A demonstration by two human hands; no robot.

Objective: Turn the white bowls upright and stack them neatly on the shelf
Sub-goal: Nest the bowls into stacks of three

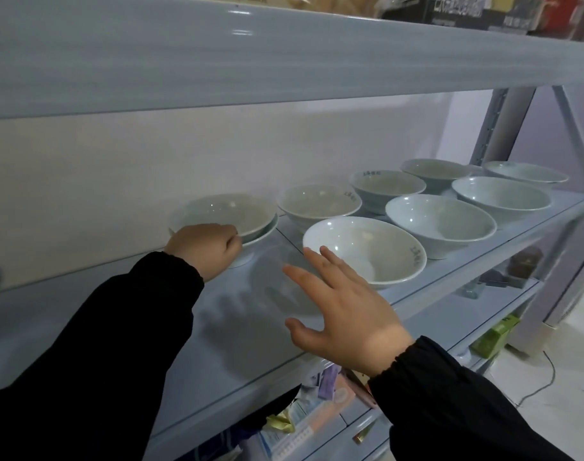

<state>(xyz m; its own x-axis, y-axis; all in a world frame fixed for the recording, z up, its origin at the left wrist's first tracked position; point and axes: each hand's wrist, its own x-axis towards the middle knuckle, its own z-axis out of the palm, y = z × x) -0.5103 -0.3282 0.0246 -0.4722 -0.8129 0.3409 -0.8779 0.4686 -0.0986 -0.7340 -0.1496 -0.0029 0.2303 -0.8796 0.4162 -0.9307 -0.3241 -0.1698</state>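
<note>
Glazed white bowls on a painted metal shelf.

The bowls [364,247] look ceramic, smooth and glossy, with small bright glints inside; the stacked bowl [224,212] has the same glaze. The shelf [217,327] is pale grey-blue painted metal, smooth, with a soft sheen that carries dim shadows. The beam [217,58] above it shines in long streaks. The sleeves [111,327] are matt black cloth, gathered at the cuffs. The wall [117,168] behind looks matt and plain. A green box [493,337] lower down looks like cardboard.
</note>
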